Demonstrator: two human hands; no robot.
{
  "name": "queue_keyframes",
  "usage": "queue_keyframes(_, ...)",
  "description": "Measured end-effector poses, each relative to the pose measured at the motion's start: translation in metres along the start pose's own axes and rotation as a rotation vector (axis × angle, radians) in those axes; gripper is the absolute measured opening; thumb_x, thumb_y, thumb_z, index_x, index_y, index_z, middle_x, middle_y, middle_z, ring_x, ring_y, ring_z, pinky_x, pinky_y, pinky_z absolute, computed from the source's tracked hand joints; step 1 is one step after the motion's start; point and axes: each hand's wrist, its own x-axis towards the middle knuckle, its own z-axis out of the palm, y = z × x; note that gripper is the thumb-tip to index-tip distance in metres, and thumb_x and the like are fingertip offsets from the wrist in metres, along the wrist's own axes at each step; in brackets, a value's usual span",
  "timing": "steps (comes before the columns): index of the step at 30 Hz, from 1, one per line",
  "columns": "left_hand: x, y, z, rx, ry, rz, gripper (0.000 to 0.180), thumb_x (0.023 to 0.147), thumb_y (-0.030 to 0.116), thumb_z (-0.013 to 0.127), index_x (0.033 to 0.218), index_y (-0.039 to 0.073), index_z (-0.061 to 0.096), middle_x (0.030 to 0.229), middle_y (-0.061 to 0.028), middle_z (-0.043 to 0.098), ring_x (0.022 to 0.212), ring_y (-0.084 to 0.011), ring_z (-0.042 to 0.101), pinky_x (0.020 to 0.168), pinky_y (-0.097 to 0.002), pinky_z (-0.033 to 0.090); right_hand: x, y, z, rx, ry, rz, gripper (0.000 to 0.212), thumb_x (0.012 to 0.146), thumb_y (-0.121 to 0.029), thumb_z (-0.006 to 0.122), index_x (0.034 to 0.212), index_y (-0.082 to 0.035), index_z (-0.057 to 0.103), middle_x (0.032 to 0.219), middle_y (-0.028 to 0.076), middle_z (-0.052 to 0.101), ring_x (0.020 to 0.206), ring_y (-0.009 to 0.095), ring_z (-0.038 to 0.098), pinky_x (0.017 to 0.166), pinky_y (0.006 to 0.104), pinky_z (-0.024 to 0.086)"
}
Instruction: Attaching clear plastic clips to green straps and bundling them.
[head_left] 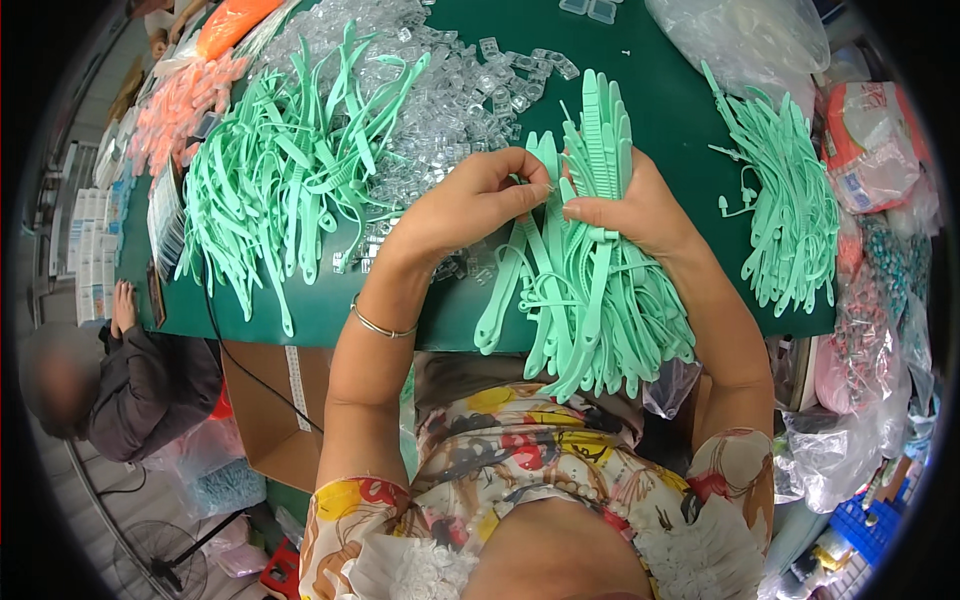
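Observation:
A thick bundle of mint-green ridged plastic straps [599, 150] is gripped in my right hand [640, 205], the thumb lying across its front. The straps' toothed ends point up, and their looped tails [610, 320] hang over the table's near edge. At the bundle's left side my left hand [490, 190] is closed in a pinch, thumb and forefinger together on a strap; the exact part between the fingertips is too small to see. Beyond my left wrist lies a heap of small clear plastic buckles [440, 120].
A large pile of mint-green straps [270, 180] covers the left of the green table [670, 60]; another bunch [790, 200] lies right. Orange straps [190, 105] and a clear plastic bag [750, 35] are farther back. A cardboard box [265, 400] stands below the table; another person [150, 390] sits left.

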Motion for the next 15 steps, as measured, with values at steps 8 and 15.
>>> queue_keyframes(8, 0.0034, 0.0081, 0.0021, -0.334, 0.043, -0.131, 0.013, 0.083, 0.014, 0.059, 0.084, 0.001, 0.058, 0.078, -0.0038, 0.062, 0.059, -0.0067, 0.052, 0.053, -0.0190, 0.039, 0.0018, -0.0010, -0.0004, -0.011, -0.076, 0.011, 0.053, 0.066, -0.005, 0.073, 0.112, 0.000, 0.047, 0.097, 0.007, 0.059, 0.089, 0.014, 0.057, 0.081, 0.0290, 0.047)
queue_keyframes(15, 0.0028, 0.0045, 0.0033, -0.316, 0.065, -0.125, 0.018, 0.084, 0.018, 0.061, 0.088, 0.001, 0.059, 0.078, -0.0038, 0.062, 0.056, -0.0051, 0.051, 0.048, -0.0174, 0.038, 0.0018, -0.0010, 0.0012, -0.040, -0.082, 0.005, 0.054, 0.065, -0.004, 0.073, 0.112, 0.000, 0.047, 0.097, 0.007, 0.059, 0.089, 0.014, 0.057, 0.081, 0.0291, 0.046)
